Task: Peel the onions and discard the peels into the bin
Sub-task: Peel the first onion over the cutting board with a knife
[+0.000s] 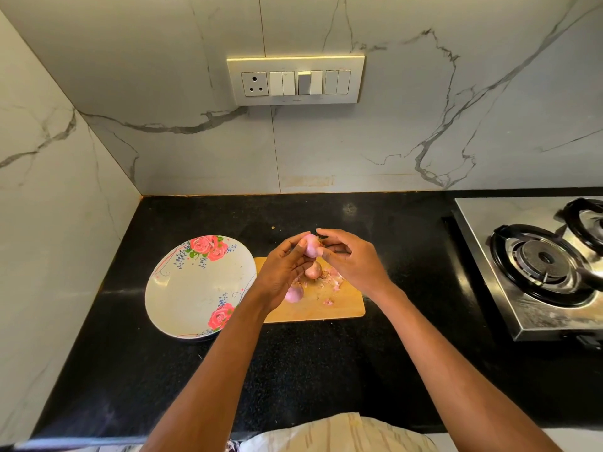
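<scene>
My left hand point(284, 272) holds a small pink onion point(311, 245) above the wooden cutting board point(342, 306). My right hand point(350, 259) pinches at the onion's right side, where a bit of dark skin or stem sticks out. Two more pink onions lie on the board below the hands, one point(314, 269) in the middle and one point(293, 293) partly hidden by my left wrist. Loose pink peels point(334, 278) are scattered on the board. No bin is in view.
A white plate with red roses point(195, 288) lies on the black counter point(326, 370) left of the board. A steel gas stove point(538, 265) stands at the right. Marble walls close off the back and left, with a switch panel point(295, 79) above.
</scene>
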A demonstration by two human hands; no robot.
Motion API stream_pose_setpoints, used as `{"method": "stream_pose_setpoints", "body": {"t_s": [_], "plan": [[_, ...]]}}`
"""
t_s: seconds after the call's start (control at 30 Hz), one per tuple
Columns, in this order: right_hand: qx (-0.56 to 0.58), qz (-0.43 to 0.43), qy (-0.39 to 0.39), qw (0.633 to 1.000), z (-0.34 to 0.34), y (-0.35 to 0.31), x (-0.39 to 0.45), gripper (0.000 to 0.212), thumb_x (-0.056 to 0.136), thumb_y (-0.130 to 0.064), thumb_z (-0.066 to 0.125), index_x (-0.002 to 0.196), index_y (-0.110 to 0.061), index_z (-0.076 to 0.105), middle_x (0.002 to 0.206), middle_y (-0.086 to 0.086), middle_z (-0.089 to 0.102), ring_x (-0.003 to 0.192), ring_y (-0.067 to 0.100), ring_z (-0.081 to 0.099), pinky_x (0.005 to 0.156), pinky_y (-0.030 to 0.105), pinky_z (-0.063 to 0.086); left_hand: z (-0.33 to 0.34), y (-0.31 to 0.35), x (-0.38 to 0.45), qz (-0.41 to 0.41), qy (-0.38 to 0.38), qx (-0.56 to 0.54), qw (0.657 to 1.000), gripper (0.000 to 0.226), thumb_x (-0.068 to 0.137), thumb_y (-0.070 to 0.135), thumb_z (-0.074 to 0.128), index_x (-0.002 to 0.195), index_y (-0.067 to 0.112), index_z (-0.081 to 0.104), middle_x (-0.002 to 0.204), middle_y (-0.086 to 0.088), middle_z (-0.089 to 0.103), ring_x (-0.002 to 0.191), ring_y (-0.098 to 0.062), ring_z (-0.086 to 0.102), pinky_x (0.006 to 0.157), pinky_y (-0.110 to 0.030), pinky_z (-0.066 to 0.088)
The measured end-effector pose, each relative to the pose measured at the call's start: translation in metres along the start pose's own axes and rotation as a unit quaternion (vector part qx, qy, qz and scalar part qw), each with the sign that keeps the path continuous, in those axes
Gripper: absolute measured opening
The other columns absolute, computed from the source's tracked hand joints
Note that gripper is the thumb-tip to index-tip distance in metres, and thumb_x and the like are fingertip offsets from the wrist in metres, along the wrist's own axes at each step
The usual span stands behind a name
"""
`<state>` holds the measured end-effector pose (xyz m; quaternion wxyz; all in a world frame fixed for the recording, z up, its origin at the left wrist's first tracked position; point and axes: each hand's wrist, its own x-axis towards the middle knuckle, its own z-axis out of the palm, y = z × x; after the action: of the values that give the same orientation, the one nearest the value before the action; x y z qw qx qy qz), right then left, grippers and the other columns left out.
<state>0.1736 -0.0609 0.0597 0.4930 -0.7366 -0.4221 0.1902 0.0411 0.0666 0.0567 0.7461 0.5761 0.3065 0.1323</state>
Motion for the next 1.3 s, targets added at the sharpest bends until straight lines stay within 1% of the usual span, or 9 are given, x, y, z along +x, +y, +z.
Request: {"method": "stream_pose_setpoints", "body": {"t_s": [0.13, 0.23, 0.4, 0.53, 0.67, 0.87, 1.07, 1.2, 1.3], "plan": [[-0.036, -0.036, -0.003, 0.999, -0.004, -0.001, 0.001, 0.033, 0.091, -0.037, 0.075, 0.123, -0.028, 0.073, 0.114, -0.011, 0.073, 0.105, -0.002, 0.066, 0.086, 0.014, 0.054, 0.001, 0.001, 0.0, 0.008, 0.005, 0.026, 1.0, 0.03, 0.101, 0.035, 0.056, 0.129, 0.028, 0.065, 0.121, 0.002, 0.072, 0.113, -0.018, 0.07, 0.101, -0.036, 0.055], [-0.076, -0.064, 0.007, 0.995, -0.006, -0.001, 0.001, 0.032, 0.091, -0.034, 0.075, 0.119, -0.019, 0.075, 0.11, -0.006, 0.076, 0.098, -0.011, 0.065, 0.08, 0.007, 0.05, 0.001, 0.002, 0.001, 0.004, 0.008, 0.039, 0.999, 0.026, 0.1, 0.037, 0.056, 0.123, 0.031, 0.066, 0.117, 0.004, 0.074, 0.11, -0.017, 0.071, 0.101, -0.037, 0.055], [-0.135, -0.09, 0.013, 0.987, -0.006, 0.001, 0.0, 0.031, 0.092, -0.036, 0.069, 0.116, -0.017, 0.076, 0.106, -0.003, 0.077, 0.087, -0.019, 0.06, 0.076, 0.004, 0.048, 0.001, 0.0, 0.001, 0.002, 0.005, 0.046, 0.999, 0.022, 0.1, 0.037, 0.057, 0.119, 0.033, 0.067, 0.109, 0.012, 0.075, 0.104, -0.012, 0.072, 0.098, -0.031, 0.056], [-0.144, -0.079, 0.011, 0.986, -0.007, 0.009, 0.0, 0.021, 0.095, -0.021, 0.07, 0.115, -0.018, 0.076, 0.105, -0.01, 0.075, 0.09, -0.019, 0.06, 0.079, 0.004, 0.047, 0.001, -0.002, -0.002, -0.002, 0.0, 0.061, 0.998, 0.023, 0.102, 0.04, 0.052, 0.12, 0.034, 0.066, 0.115, 0.008, 0.072, 0.107, -0.015, 0.07, 0.096, -0.03, 0.056], [-0.122, -0.046, 0.014, 0.991, -0.004, 0.009, -0.002, 0.018, 0.097, -0.021, 0.068, 0.113, -0.024, 0.075, 0.099, -0.023, 0.068, 0.093, -0.013, 0.062, 0.079, 0.007, 0.049, 0.001, -0.003, -0.002, -0.009, 0.002, 0.063, 0.998, 0.023, 0.103, 0.04, 0.051, 0.12, 0.035, 0.065, 0.117, 0.005, 0.072, 0.109, -0.017, 0.07, 0.099, -0.033, 0.056], [-0.035, -0.005, -0.041, 0.999, -0.001, 0.0, -0.001, 0.034, 0.093, -0.038, 0.073, 0.127, -0.034, 0.067, 0.114, -0.016, 0.069, 0.102, -0.006, 0.066, 0.084, 0.01, 0.052, -0.001, -0.001, -0.001, -0.008, 0.012, 0.042, 0.999, 0.025, 0.103, 0.037, 0.052, 0.123, 0.029, 0.066, 0.114, 0.004, 0.074, 0.109, -0.018, 0.07, 0.095, -0.03, 0.057], [-0.001, -0.019, 0.041, 0.999, 0.005, 0.006, -0.001, 0.016, 0.088, -0.026, 0.079, 0.103, -0.024, 0.078, 0.102, -0.01, 0.072, 0.098, 0.006, 0.068, 0.083, 0.021, 0.056, -0.003, 0.001, -0.004, 0.002, -0.016, 0.055, 0.998, 0.033, 0.103, 0.039, 0.051, 0.131, 0.028, 0.064, 0.119, 0.005, 0.072, 0.113, -0.018, 0.068, 0.102, -0.035, 0.054], [-0.029, 0.004, 0.035, 0.999, 0.003, 0.005, 0.001, 0.006, 0.095, -0.025, 0.071, 0.1, -0.027, 0.074, 0.095, -0.017, 0.071, 0.093, -0.001, 0.066, 0.078, 0.011, 0.05, -0.003, 0.0, -0.007, 0.0, -0.036, 0.048, 0.998, 0.039, 0.101, 0.04, 0.051, 0.136, 0.027, 0.061, 0.126, 0.004, 0.07, 0.116, -0.017, 0.067, 0.103, -0.034, 0.053], [0.012, 0.028, 0.066, 0.997, 0.004, 0.004, 0.0, 0.007, 0.1, -0.02, 0.064, 0.103, -0.018, 0.07, 0.094, -0.011, 0.072, 0.086, 0.0, 0.071, 0.074, 0.012, 0.054, -0.003, -0.001, -0.007, -0.003, -0.035, 0.038, 0.999, 0.038, 0.102, 0.038, 0.05, 0.138, 0.027, 0.059, 0.129, 0.003, 0.068, 0.117, -0.018, 0.067, 0.101, -0.032, 0.054]]}}
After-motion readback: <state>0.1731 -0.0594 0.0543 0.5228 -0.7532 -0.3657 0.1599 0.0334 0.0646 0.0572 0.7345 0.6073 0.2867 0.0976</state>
